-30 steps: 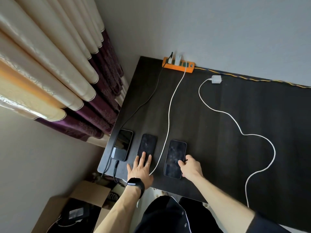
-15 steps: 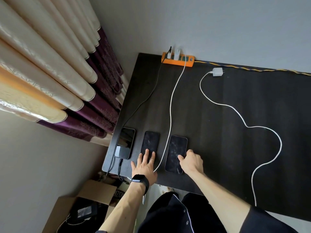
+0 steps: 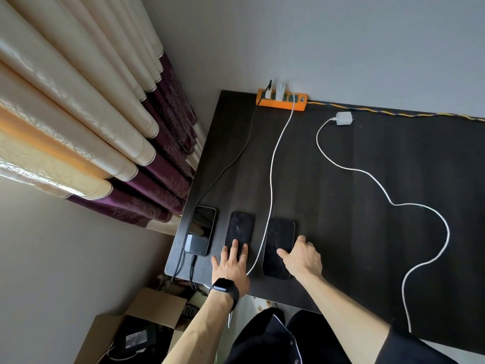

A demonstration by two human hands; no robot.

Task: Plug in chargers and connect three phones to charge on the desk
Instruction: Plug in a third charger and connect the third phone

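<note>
The left grip [image 3: 231,266] lies released, fingers spread flat, their tips resting on the near end of the middle phone [image 3: 240,229]. The right grip [image 3: 301,258] holds the right phone [image 3: 277,240], thumb on its screen, fingers curled at its outer edge. Between the grips a white cable [image 3: 271,179] runs from under the left palm to the orange power strip [image 3: 300,105]. Just outside the left grip lies the left phone [image 3: 200,229]. Far beyond the right grip a loose charger [image 3: 344,118] rests on the worktop [image 3: 354,245].
</note>
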